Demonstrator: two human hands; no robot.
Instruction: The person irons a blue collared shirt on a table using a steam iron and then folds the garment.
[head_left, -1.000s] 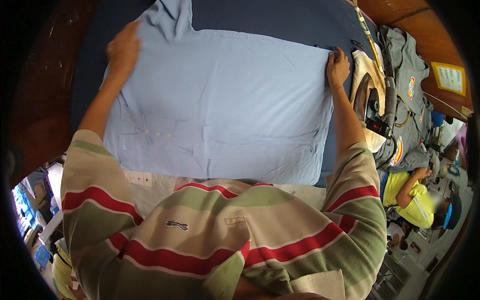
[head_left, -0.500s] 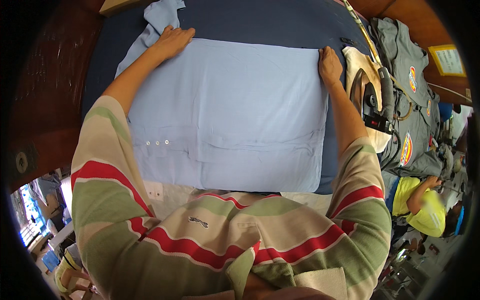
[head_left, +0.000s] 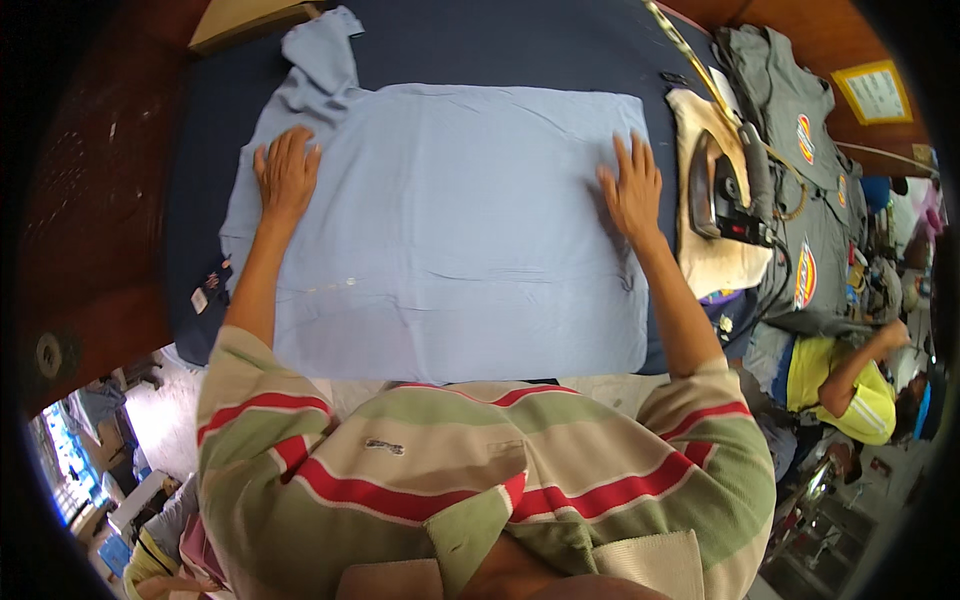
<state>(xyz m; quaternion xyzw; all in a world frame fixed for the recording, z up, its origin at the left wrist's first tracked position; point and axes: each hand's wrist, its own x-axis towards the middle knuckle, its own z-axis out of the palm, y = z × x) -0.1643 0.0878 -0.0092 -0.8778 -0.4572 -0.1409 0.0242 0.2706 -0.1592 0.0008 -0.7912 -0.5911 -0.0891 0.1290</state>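
Holding the left hand (head_left: pixel 287 178) palm down at the left part of a light blue shirt (head_left: pixel 480 190), with the fingers slightly apart and pointing away from the body. Holding the right hand (head_left: pixel 632 192) palm down near the shirt's right edge, with the fingers spread apart; hard to tell whether pressed to the fabric or just above it. Spread out flat between and beneath both hands, directly in front of the body, on a dark blue surface (head_left: pixel 540 50). Bunched at the far left corner into a sleeve (head_left: pixel 322 60) pointing away; creased across the nearer half, with a short row of buttons (head_left: pixel 350 282) toward the near left. Set to the right, apart from the right hand: an iron (head_left: pixel 728 190) on a cream cloth (head_left: pixel 720 268). Just beyond, grey clothes (head_left: pixel 775 100) with coloured patches. At lower right, another person (head_left: pixel 835 385) in yellow. At the far left, a cardboard box (head_left: pixel 245 22).
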